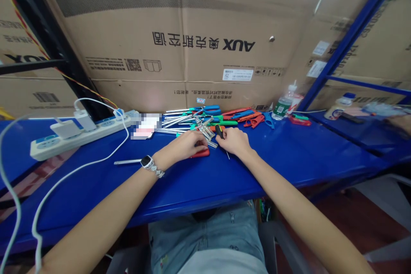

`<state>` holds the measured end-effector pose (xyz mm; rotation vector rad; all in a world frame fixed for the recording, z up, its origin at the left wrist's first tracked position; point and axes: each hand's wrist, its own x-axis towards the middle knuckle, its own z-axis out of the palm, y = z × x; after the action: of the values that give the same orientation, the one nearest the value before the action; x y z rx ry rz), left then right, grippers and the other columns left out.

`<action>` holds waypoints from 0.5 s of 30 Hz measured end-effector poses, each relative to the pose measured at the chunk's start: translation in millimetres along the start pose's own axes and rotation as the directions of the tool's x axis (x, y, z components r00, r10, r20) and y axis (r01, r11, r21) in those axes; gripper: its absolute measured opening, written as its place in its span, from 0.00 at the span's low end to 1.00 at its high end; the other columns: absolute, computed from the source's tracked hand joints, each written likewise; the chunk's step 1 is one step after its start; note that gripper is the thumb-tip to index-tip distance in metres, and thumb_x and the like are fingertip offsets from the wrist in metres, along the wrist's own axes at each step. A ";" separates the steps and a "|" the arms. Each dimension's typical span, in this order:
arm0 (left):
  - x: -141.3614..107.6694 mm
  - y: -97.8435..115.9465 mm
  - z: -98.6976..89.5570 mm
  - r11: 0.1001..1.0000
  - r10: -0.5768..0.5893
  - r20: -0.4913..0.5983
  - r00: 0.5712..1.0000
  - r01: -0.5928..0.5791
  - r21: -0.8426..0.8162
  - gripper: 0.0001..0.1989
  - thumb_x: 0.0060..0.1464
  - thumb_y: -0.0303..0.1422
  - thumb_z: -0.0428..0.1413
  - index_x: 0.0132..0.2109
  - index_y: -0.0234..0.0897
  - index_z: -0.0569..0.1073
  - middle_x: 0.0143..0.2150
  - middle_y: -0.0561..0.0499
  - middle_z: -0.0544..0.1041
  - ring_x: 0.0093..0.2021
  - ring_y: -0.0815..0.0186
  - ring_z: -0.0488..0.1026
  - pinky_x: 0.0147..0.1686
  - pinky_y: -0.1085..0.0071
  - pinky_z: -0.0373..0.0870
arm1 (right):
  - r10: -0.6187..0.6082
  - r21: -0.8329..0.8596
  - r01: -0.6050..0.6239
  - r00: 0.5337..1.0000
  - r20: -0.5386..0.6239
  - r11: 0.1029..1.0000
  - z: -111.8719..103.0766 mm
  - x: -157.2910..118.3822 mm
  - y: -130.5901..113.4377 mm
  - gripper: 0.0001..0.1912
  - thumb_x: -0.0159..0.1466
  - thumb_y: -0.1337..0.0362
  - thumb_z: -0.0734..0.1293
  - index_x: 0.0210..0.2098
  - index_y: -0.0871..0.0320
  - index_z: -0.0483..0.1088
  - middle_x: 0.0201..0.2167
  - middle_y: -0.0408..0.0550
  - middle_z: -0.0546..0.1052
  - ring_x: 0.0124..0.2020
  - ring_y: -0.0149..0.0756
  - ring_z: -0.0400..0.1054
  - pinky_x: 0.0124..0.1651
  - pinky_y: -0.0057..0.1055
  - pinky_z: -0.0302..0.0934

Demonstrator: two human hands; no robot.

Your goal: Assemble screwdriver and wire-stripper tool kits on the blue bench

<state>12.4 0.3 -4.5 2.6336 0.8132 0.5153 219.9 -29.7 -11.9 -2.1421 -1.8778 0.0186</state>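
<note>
My right hand [236, 140] is closed around a small screwdriver with a black and yellow handle [219, 131]; its thin shaft points down towards the blue table. My left hand [192, 143] is curled, fingertips bent in and facing the right hand; what they pinch, if anything, is hidden. Just below those fingers lies a red handle [202, 153], and a metal shaft [128, 162] on the table shows left of my wrist, seemingly the same tool. Between the hands lie several clear-handled tools [206, 130]. Behind them is a pile of long-shafted tools with green handles [229, 123] and blue handles [212, 107].
Red and blue cutters [255, 120] lie right of the pile, near a plastic bottle [282, 105]. A power strip [80, 135] with white cables crosses the left side. A large cardboard box [199, 17] stands behind the table [208, 188]. Another person's hand [400, 124] is at far right.
</note>
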 end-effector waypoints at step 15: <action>2.4 0.5 -1.9 1.000 0.025 -0.068 0.997 -0.024 0.017 0.06 0.63 0.30 0.55 0.38 0.36 0.76 0.37 0.48 0.79 0.34 0.64 0.74 0.37 0.67 0.67 | 0.036 0.088 -0.026 0.993 -0.108 0.996 10.4 14.1 7.1 0.24 0.68 0.42 0.59 0.44 0.55 0.70 0.38 0.54 0.80 0.42 0.48 0.76 0.41 0.36 0.62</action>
<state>13.6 1.8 -2.0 2.6568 0.8093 0.6107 226.9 -14.6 -20.8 -2.0709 -1.7501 -0.0109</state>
